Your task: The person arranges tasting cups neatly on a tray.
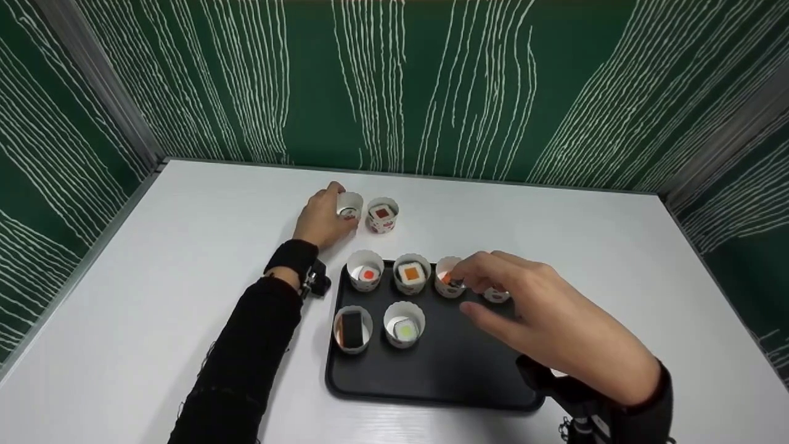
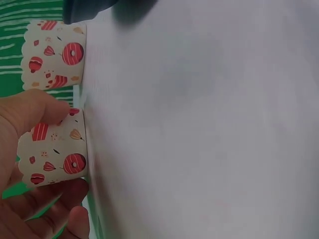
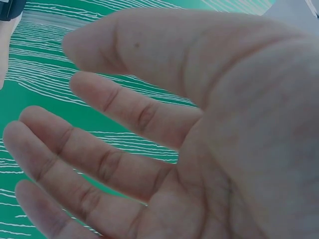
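Beyond the tray, my left hand (image 1: 322,217) grips a small white paper cup (image 1: 351,198), thumb on one side and fingers on the other. In the left wrist view this cup (image 2: 52,149) shows red doughnut and cupcake prints. What lies at its bottom is too small to tell. Just right of it stands another paper cup (image 1: 381,226) with a white piece with a dark red square (image 1: 383,213) inside. My right hand (image 1: 530,290) is over the right part of the black tray (image 1: 456,364), its fingers loosely bent with nothing between them, partly covering two cups.
Several paper cups stand on the tray, among them one with an orange-centred white piece (image 1: 412,272), one with a red-centred piece (image 1: 368,274), one with a black-wrapped piece (image 1: 352,330) and one with a yellow-green-centred piece (image 1: 405,330). A green wall (image 1: 314,80) borders the white table (image 1: 154,265).
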Demonstrator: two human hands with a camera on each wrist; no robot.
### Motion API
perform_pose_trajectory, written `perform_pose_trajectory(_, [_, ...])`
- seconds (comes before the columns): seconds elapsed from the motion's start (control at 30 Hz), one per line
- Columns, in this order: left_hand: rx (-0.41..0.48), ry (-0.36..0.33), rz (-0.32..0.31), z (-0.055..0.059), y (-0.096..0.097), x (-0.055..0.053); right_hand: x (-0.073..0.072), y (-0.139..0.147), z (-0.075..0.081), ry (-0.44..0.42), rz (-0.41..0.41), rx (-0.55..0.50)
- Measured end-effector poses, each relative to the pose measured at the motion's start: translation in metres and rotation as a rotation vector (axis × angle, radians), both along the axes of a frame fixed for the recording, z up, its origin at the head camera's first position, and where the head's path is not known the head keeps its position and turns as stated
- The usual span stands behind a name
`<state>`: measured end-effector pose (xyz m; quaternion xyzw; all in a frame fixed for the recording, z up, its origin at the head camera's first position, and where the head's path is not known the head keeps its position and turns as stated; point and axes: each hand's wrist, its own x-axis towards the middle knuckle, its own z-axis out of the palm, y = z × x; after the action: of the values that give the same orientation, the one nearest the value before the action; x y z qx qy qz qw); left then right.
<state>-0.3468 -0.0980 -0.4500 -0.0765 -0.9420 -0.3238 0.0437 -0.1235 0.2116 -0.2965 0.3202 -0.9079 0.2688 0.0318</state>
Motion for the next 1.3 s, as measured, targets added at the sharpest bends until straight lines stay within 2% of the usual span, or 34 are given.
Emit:
perform_pose_trajectory(0.53, [0.033, 0.008, 0.009, 0.003, -0.009, 0.007, -0.002, -0.001, 0.001, -0.02, -0.01, 0.006])
perform_pose_trajectory(0.7, [0.049, 0.011, 0.019, 0.007, -0.01, 0.014, -0.002, -0.001, 0.001, -0.05, -0.018, 0.009])
perform_pose_trajectory(0.9, [0.074, 0.032, 0.012, 0.009, -0.014, 0.02, -0.004, 0.0, 0.0, -0.037, -0.015, 0.01])
perform_pose_trajectory(1.07, [0.115, 0.032, 0.031, 0.012, -0.02, 0.025, -0.004, 0.0, 0.0, -0.034, -0.019, 0.011])
perform_pose_trajectory(1.3, [0.154, 0.06, 0.024, 0.019, -0.026, 0.037, -0.006, 0.002, 0.0, -0.036, -0.008, -0.001])
